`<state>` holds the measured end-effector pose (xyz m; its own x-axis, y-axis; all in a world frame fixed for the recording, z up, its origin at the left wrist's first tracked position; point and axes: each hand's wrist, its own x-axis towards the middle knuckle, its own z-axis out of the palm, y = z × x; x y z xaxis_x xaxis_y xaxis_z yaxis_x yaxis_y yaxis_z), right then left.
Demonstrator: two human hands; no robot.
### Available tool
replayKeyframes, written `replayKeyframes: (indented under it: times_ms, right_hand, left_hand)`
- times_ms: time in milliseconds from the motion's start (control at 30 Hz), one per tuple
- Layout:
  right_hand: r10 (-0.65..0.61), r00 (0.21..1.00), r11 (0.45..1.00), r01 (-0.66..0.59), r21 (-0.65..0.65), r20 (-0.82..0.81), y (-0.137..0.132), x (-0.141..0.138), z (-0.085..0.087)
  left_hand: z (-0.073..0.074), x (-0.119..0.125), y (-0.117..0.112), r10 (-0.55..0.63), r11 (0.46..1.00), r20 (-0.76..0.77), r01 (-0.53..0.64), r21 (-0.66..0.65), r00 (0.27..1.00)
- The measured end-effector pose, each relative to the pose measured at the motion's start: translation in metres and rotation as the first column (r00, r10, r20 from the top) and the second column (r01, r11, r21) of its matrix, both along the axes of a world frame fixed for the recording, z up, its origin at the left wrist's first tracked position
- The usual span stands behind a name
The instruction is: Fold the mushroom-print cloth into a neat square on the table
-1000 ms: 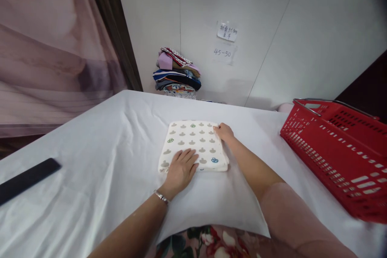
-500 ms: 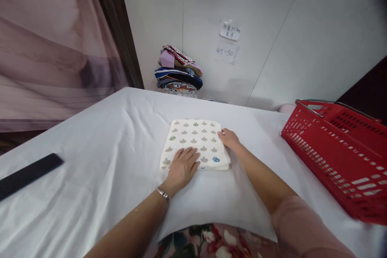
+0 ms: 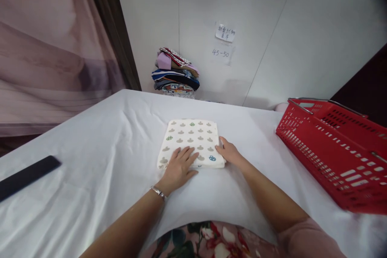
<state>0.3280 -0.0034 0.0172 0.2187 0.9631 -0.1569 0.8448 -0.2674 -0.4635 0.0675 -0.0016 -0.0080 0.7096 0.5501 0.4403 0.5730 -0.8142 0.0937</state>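
Observation:
A folded white cloth (image 3: 193,137) printed with grey mushroom shapes and a few green and blue ones lies flat in front of me on the white-covered table. My left hand (image 3: 180,167) rests on its near left part, palm down with the fingers spread. At the cloth's right edge is my right hand (image 3: 229,152), its thumb on the top layer and the other fingers at the side, pinching the edge. The tips of some right fingers are hidden.
A red plastic basket (image 3: 326,145) with metal handles stands on the right of the table (image 3: 127,193). On the left lies a long black flat object (image 3: 30,177). Folded fabrics (image 3: 175,73) are piled beyond the far edge, by a wall with paper labels (image 3: 225,33). A pink curtain (image 3: 54,48) hangs at left.
My right hand has slid toward me along the cloth's right edge, from near its upper part to its lower part. My left hand stays on the cloth. The view has shifted slightly.

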Motion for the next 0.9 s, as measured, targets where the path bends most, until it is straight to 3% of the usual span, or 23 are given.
replayKeyframes:
  times_ms: [100, 200, 300, 367, 433, 500, 600, 767, 900]
  right_hand:
    - [0.024, 0.999, 1.0, -0.024, 0.014, -0.032, -0.007, -0.006, 0.0]
    - [0.076, 0.985, 0.997, -0.075, 0.016, -0.158, -0.031, -0.024, -0.004]
    - [0.238, 0.876, 0.966, -0.26, 0.005, -0.42, -0.06, -0.046, -0.008]
    - [0.333, 0.807, 0.941, -0.321, 0.11, -0.487, -0.07, -0.057, -0.003]
    - [0.401, 0.814, 0.91, -0.301, 0.285, -0.419, -0.065, -0.061, 0.008]
    - [0.435, 0.859, 0.846, -0.287, 0.448, -0.27, -0.049, -0.06, 0.021]
    - [0.466, 0.884, 0.748, -0.375, 0.548, -0.032, -0.018, -0.056, 0.027]
    - [0.53, 0.829, 0.677, -0.54, 0.5, 0.179, 0.004, -0.054, -0.003]
    - [0.537, 0.816, 0.618, -0.552, 0.56, 0.212, -0.008, -0.051, -0.019]
  left_hand:
    - [0.002, -0.005, 0.007, 0.001, 1.0, -0.019, -0.001, 0.018, 1.0]
    - [0.009, -0.025, 0.021, 0.061, 0.998, -0.026, -0.06, 0.025, 0.998]
    - [0.013, -0.055, 0.035, 0.223, 0.975, -0.024, -0.223, 0.006, 0.974]
    - [0.012, -0.071, 0.04, 0.319, 0.947, -0.011, -0.319, -0.032, 0.948]
    - [0.01, -0.078, 0.04, 0.353, 0.933, 0.018, -0.35, -0.078, 0.936]
    - [0.009, -0.074, 0.035, 0.353, 0.932, 0.066, -0.345, -0.112, 0.933]
    - [0.013, -0.054, 0.018, 0.312, 0.946, 0.135, -0.294, -0.138, 0.941]
    - [0.022, -0.013, -0.022, 0.066, 0.983, 0.121, -0.044, -0.177, 0.99]
    - [0.022, 0.003, -0.035, 0.068, 0.984, 0.102, -0.05, -0.17, 0.992]
